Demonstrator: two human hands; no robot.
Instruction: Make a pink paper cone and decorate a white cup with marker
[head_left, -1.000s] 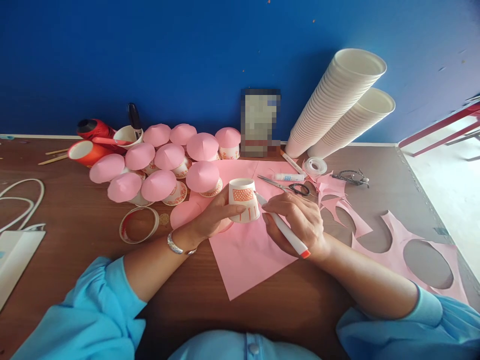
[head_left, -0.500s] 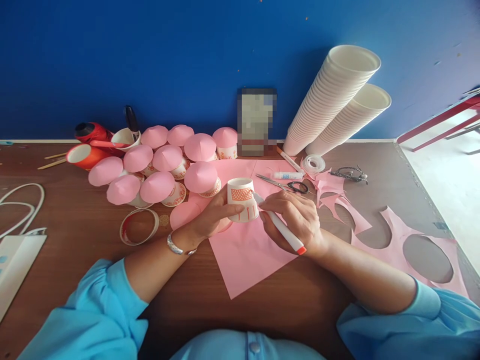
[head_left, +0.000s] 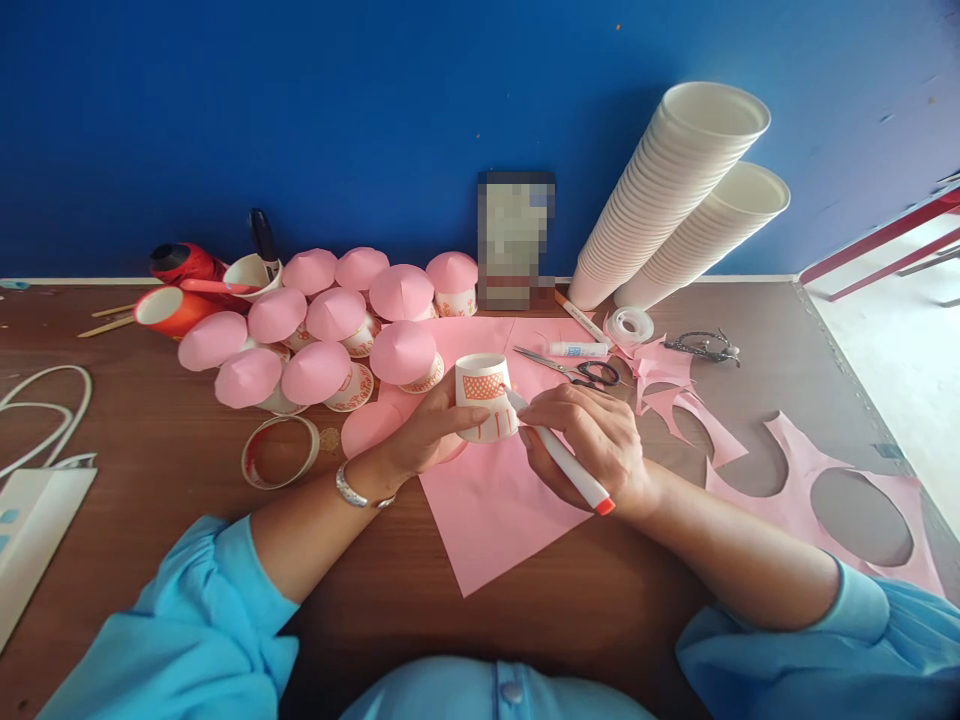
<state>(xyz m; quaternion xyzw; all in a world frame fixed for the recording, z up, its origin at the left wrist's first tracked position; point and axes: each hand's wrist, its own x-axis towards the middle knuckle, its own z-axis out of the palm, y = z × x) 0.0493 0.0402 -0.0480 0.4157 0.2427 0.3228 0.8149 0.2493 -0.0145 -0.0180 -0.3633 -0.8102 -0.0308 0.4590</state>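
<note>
apparently, drawing on the paper cup [head_left: 491,420] is the step in hand: the left hand [head_left: 424,430] has its fingers grasping the cup above the pink sheet [head_left: 487,530], between the tabletop's [head_left: 375,590] far and near edges; the right hand [head_left: 600,440] has its fingers clenched around the marker [head_left: 568,468]. another stroke probably calls for a steady cup. toward the far edge, the glue stick's [head_left: 579,349] blue print is too small to read.

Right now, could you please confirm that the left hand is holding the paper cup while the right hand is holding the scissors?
Not quite: the head view shows the right hand holding a white marker, while the scissors lie beyond it. The left hand is indeed holding the paper cup.
</note>
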